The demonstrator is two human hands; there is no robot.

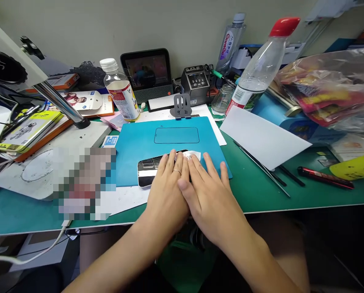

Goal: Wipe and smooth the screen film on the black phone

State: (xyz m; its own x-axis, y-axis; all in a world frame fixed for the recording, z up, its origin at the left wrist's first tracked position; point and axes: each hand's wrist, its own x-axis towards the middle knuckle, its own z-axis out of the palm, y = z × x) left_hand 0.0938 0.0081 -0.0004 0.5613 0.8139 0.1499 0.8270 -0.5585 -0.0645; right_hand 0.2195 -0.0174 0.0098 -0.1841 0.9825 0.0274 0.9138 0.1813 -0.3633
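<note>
My left hand (169,185) lies flat with fingers stretched over a phone (146,174) that has a glossy dark, reflective face. My right hand (211,189) rests beside it, its fingers spread and its thumb crossing over the left hand. Under the fingertips shows a crumpled white wipe or tissue (194,155), mostly covered. The phone's right part is hidden by both hands. Beneath it is a blue mat (130,142). Farther up the mat lies a clear phone-shaped sheet with a dark border (176,135), apart from my hands.
Tweezers (263,169), a white card (261,136) and a red pen-like tool (325,178) lie to the right. Behind the mat stand a grey phone stand (182,106), a smart display (147,75) and a drink bottle (121,91). A microscope-like stand's pole (61,103) rises at left.
</note>
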